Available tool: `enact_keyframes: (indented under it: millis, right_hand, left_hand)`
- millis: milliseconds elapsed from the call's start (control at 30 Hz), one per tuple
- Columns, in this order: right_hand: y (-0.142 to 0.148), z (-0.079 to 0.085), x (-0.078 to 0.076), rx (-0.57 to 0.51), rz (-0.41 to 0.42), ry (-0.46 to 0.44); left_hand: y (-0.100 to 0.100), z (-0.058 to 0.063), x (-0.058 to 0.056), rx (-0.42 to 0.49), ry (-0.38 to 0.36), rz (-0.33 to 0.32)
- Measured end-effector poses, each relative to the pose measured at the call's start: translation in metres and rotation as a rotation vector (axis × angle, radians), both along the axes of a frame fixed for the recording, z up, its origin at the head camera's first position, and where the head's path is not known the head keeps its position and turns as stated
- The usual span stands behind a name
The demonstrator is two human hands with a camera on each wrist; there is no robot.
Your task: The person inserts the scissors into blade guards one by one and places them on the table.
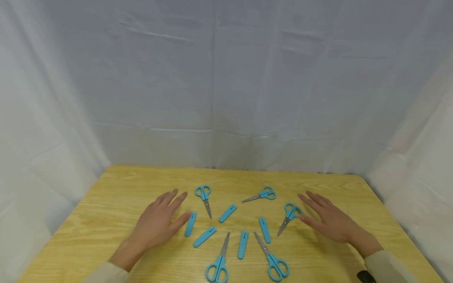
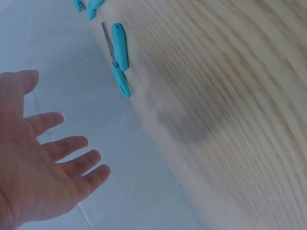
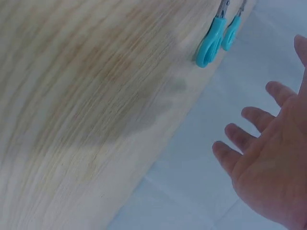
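Note:
Several scissors with light blue handles and several light blue blade covers lie spread over the middle of the table. My left hand (image 1: 159, 222), fingers straight and holding nothing, hovers at the left of the group. Its thumb tip overlaps the nearest blade cover (image 1: 190, 224) in the head view; close by lie scissors (image 1: 203, 194). On the other side my right hand (image 1: 327, 218) is held out, empty, palm down, its thumb over the handle of the rightmost scissors (image 1: 291, 212). Both wrist views show the hands raised off the wood, the left palm (image 2: 38, 177) and right palm (image 3: 273, 167) bare.
More scissors lie at the back (image 1: 266, 193) and two at the front, one pair (image 1: 220, 263) left of the other (image 1: 275, 264). Other blade covers (image 1: 242, 244) sit between them. White cloth (image 1: 230, 78) hangs behind and beside the wooden table (image 1: 88, 224).

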State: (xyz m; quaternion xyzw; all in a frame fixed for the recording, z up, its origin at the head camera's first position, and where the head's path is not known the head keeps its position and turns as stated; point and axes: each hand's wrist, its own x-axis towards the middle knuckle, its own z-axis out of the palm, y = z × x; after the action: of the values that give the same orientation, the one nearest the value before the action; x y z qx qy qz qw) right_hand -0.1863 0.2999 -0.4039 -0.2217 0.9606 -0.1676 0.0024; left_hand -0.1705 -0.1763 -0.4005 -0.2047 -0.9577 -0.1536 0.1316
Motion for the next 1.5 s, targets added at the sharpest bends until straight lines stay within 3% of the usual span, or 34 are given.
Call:
enact_keyframes:
  millis: [333, 833, 1033, 1500]
  right_hand:
    - [-0.003, 0.003, -0.021, -0.080, 0.055, -0.100]
    - [-0.016, -0.005, -0.046, -0.158, 0.088, -0.102]
    - [-0.021, -0.008, -0.053, -0.182, 0.086, -0.130]
    - [-0.033, -0.021, -0.069, -0.247, 0.081, -0.183]
  left_hand:
    - [0.023, 0.001, -0.006, 0.119, -0.112, -0.029]
    - [0.050, -0.002, -0.013, 0.223, -0.165, -0.073]
    - [0.058, -0.002, -0.016, 0.279, -0.236, -0.080]
    - [0.082, -0.010, -0.018, 0.344, -0.326, -0.093]
